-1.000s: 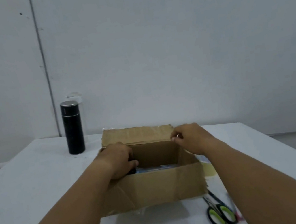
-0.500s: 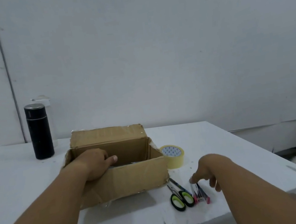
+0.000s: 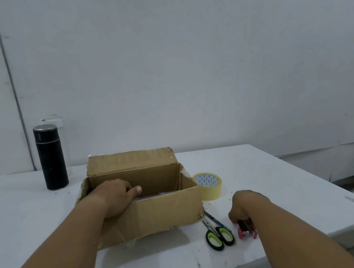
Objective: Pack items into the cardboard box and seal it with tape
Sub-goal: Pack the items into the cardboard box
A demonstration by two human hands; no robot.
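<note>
Worktop (image 3: 269,177) fills lower frame. Cardboard box (image 3: 160,214) at centre, back flap up, pale item low inside, unclear. Left hand (image 3: 116,198) rests on front rim; grip hidden, cannot tell. Right hand (image 3: 244,206), lower right, grip pinching pink-ended pens (image 3: 242,232). Best: lift clear of scissors (image 3: 219,237), lay flat inside.

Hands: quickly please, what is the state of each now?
Left hand: resting over brown cardboard box near wall; grip cannot be told.
Right hand: fingers pinching small pink-and-black object.
</note>
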